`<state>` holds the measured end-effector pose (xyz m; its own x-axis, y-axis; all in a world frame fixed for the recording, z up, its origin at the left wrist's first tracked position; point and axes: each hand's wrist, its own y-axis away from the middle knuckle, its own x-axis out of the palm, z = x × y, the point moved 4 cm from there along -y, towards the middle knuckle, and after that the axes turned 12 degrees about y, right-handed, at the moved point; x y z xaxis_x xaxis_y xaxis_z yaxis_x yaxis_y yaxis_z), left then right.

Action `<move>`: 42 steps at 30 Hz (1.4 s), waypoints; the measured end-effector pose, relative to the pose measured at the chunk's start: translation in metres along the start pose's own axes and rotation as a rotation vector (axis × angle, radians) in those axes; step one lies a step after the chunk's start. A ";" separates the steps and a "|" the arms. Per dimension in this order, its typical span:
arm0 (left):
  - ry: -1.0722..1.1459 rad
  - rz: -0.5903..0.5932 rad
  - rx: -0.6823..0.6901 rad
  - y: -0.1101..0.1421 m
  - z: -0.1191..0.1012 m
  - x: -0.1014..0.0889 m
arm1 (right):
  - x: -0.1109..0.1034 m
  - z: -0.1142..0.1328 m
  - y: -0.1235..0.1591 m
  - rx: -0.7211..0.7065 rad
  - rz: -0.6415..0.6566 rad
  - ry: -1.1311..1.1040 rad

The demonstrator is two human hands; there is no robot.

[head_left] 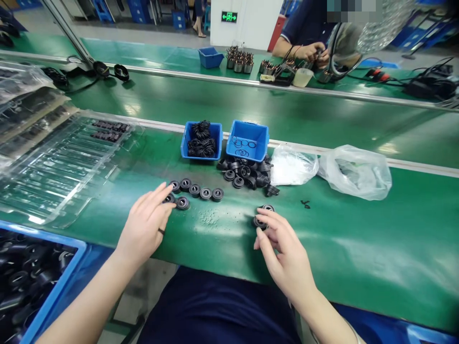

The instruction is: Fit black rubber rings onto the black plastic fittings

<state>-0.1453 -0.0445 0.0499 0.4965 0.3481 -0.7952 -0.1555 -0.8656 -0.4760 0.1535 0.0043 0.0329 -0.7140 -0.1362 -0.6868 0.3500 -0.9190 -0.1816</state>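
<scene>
Where the right hand [287,253] pinches, black grommets [261,217] look ring-shaped.

Green bench [340,248] w/ black rings [205,193], blue bins [247,141], poly bags [355,173].

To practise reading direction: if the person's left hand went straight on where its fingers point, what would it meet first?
The left hand would meet the black ring at its fingertips first, seemingly already touching it; another black ring lies just beyond, though depth is unclear.
</scene>
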 end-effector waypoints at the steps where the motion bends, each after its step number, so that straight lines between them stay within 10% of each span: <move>1: 0.042 -0.002 -0.050 -0.008 0.004 0.000 | 0.000 -0.001 -0.001 0.001 -0.003 0.013; 10: 0.407 0.133 -0.336 -0.043 0.026 0.024 | 0.003 -0.006 -0.003 -0.031 -0.012 0.072; 20: 0.526 -0.262 -0.458 -0.021 0.032 0.015 | -0.001 -0.005 -0.009 -0.134 -0.039 0.202; 30: 0.287 -0.324 -0.382 -0.018 0.011 0.003 | -0.009 0.003 -0.008 -0.156 -0.070 0.295; 36: 0.291 0.152 -0.117 0.012 -0.017 0.002 | -0.003 0.007 -0.010 -0.192 -0.019 0.529; 42: 0.402 0.625 -0.511 0.023 -0.029 0.012 | 0.016 0.027 -0.019 -0.310 0.104 0.501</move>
<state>-0.1181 -0.0704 0.0402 0.7249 -0.3083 -0.6160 -0.1459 -0.9427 0.3001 0.1190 0.0098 0.0437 -0.3200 0.0402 -0.9466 0.6175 -0.7488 -0.2406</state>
